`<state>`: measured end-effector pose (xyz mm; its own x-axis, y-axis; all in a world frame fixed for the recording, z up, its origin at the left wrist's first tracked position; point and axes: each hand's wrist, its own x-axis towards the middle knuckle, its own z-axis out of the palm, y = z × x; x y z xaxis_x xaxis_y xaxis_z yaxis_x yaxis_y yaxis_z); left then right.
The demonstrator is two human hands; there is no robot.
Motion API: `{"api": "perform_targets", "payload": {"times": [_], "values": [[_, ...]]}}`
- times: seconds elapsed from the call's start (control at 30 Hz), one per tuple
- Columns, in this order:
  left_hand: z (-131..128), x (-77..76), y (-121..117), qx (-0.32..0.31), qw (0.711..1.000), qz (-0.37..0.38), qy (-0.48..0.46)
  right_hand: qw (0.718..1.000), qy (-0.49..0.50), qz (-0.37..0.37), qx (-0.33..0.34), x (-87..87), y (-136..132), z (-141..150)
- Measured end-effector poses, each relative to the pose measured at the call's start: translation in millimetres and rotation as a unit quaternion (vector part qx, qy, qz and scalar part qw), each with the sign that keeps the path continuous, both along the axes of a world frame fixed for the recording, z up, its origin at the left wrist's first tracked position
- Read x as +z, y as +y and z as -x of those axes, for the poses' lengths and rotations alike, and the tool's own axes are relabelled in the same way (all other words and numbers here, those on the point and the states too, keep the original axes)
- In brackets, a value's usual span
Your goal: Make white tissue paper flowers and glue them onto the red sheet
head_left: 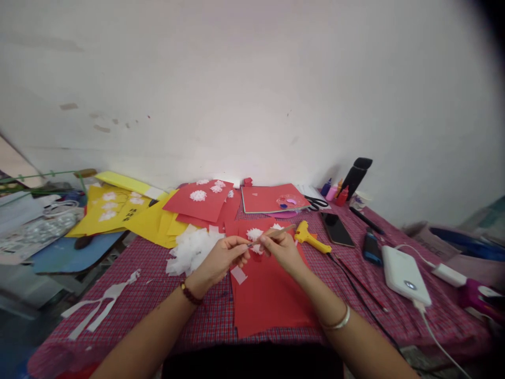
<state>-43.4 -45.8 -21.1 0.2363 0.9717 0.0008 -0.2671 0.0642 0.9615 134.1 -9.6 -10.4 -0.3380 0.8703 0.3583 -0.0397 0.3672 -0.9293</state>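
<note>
My right hand (pixel 282 250) grips a thin, pencil-like stick (pixel 284 229) that slants down to the left. At the stick's tip, the thumb and fingers of my left hand (pixel 226 256) are pinched together; what they hold there is too small to make out. Both hands are above red paper sheets (pixel 272 300) lying in front of me. White ruffled paper flowers (pixel 254 233) sit on the top sheet, partly hidden by my right hand. A small pale paper square (pixel 239 275) lies on the red sheet below my hands. Left of them is a pile of white tissue pieces (pixel 191 248).
A yellow glue gun (pixel 311 239) with a black cord lies right of the sheets. Beyond it are a phone (pixel 337 229), scissors (pixel 315 202), paint bottles (pixel 342 196) and a white power bank (pixel 406 276). Finished-looking red (pixel 201 208) and yellow sheets (pixel 118 213) lie back left.
</note>
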Motion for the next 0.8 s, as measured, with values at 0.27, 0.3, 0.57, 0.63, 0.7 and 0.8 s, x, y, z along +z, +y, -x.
{"api": "perform_targets", "payload": {"times": [0.27, 0.3, 0.57, 0.63, 0.7, 0.8], "values": [[0.4, 3.2, -2.4, -0.045, 0.999, 0.012, -0.023, 0.99, 0.015, 0.071, 0.124, -3.6, -2.6, 2.9], [1.5, 4.1, -2.7, -0.051, 0.998, 0.017, -0.032, 0.988, 0.026, 0.074, 0.13, -3.0, -2.6, 2.6], [3.6, 0.1, -1.8, -0.072, 0.996, 0.014, -0.044, 0.996, 0.051, 0.059, 0.05, -4.7, 3.1, 1.7], [2.4, -2.7, -1.5, -0.078, 0.996, 0.014, -0.034, 0.996, 0.041, 0.064, 0.054, -9.2, 3.1, 4.7], [1.2, -3.2, -1.8, -0.079, 0.996, 0.014, -0.026, 0.994, 0.045, 0.081, 0.063, -12.7, 3.3, 7.3], [-0.4, 1.3, -3.5, -0.075, 0.997, 0.005, -0.025, 0.991, 0.069, 0.102, 0.058, -12.0, 7.3, 5.7]]}}
